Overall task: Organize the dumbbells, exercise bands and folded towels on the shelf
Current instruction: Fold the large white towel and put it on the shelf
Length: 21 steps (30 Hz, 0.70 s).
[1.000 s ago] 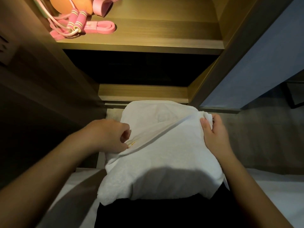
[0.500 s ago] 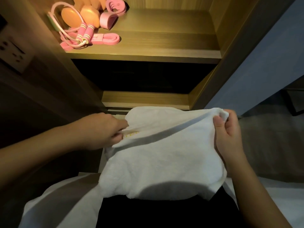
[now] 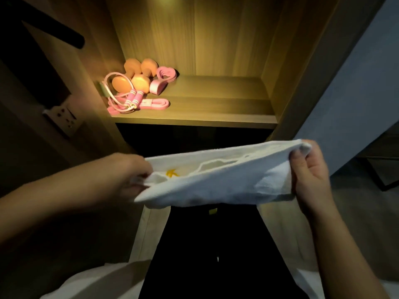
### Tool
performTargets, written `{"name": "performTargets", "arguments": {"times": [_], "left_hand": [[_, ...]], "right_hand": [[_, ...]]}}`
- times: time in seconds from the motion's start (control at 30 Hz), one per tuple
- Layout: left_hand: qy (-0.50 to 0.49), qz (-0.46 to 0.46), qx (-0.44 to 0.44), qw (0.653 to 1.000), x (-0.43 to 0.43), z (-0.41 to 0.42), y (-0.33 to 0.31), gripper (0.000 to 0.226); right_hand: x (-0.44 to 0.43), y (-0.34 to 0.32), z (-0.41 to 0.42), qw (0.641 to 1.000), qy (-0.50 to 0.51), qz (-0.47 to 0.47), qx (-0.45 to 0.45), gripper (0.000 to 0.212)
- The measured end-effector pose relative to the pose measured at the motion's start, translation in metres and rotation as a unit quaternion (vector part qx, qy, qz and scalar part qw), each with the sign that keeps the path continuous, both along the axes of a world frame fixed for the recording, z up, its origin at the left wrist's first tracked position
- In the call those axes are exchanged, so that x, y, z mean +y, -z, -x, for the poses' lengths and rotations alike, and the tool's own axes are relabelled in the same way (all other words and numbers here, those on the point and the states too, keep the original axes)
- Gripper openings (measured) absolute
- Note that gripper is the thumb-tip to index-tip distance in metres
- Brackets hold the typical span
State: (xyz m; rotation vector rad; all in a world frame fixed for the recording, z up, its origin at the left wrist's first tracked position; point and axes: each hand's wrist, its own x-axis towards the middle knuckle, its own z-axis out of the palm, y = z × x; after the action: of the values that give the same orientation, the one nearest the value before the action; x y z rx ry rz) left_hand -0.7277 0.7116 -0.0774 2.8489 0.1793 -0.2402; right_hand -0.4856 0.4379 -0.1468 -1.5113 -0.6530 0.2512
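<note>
A folded white towel (image 3: 218, 182) with a small yellow mark hangs in the air in front of the wooden shelf (image 3: 216, 117). My left hand (image 3: 127, 175) pinches its left end and my right hand (image 3: 308, 169) grips its right corner. On the lit shelf board, at the left, lie two orange-pink dumbbells (image 3: 140, 76), a pink skipping rope (image 3: 127, 102), a flat pink band (image 3: 155, 104) and more pink bands (image 3: 164, 77) looped and stacked. The right half of that board is bare wood.
Below the lit board is a dark compartment (image 3: 194, 137). A wall socket (image 3: 64, 118) sits on the dark panel to the left. A grey wall (image 3: 356, 93) and floor lie to the right. My white top and dark trousers fill the bottom.
The towel has been lifted off my lap and raised toward the shelf, held taut between both hands. The view has tilted up, showing the whole lit shelf.
</note>
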Motion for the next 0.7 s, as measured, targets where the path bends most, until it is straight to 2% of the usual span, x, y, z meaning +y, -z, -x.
{"name": "performTargets", "arguments": {"times": [0.07, 0.13, 0.2, 0.27, 0.37, 0.4, 0.43, 0.53, 0.63, 0.7], "left_hand": [[-0.001, -0.022, 0.018, 1.000, -0.008, 0.007, 0.014, 0.022], [-0.046, 0.008, 0.016, 0.999, -0.021, 0.014, 0.024, 0.014], [-0.077, 0.053, 0.013, 0.996, -0.034, 0.021, 0.035, 0.018], [-0.081, 0.079, 0.038, 0.993, -0.049, 0.028, 0.051, 0.021], [-0.090, 0.085, 0.065, 0.990, -0.066, 0.044, 0.087, 0.025], [-0.103, 0.084, 0.064, 0.989, -0.070, 0.051, 0.097, 0.025], [-0.109, 0.078, 0.045, 0.990, -0.075, 0.059, 0.106, 0.027], [-0.058, 0.008, -0.029, 0.998, -0.087, 0.081, 0.120, 0.037], [-0.025, -0.074, -0.088, 0.993, -0.091, 0.091, 0.129, 0.036], [-0.030, -0.111, -0.090, 0.989, -0.092, 0.094, 0.132, 0.035]], "right_hand": [[-0.007, 0.012, 0.008, 0.999, -0.028, 0.030, 0.015, 0.047], [-0.020, 0.024, 0.015, 0.996, -0.066, 0.040, 0.041, 0.045], [-0.037, 0.035, 0.017, 0.989, -0.108, 0.058, 0.082, 0.042], [-0.053, 0.048, 0.019, 0.976, -0.142, 0.097, 0.131, 0.033], [-0.076, 0.076, 0.025, 0.951, -0.198, 0.148, 0.187, 0.042], [-0.081, 0.085, 0.029, 0.940, -0.217, 0.162, 0.208, 0.036], [-0.086, 0.090, 0.034, 0.930, -0.233, 0.175, 0.226, 0.030], [-0.096, 0.098, 0.042, 0.913, -0.248, 0.206, 0.250, 0.032], [-0.098, 0.095, 0.043, 0.918, -0.243, 0.201, 0.240, 0.029], [-0.097, 0.092, 0.041, 0.926, -0.231, 0.193, 0.229, 0.021]]}}
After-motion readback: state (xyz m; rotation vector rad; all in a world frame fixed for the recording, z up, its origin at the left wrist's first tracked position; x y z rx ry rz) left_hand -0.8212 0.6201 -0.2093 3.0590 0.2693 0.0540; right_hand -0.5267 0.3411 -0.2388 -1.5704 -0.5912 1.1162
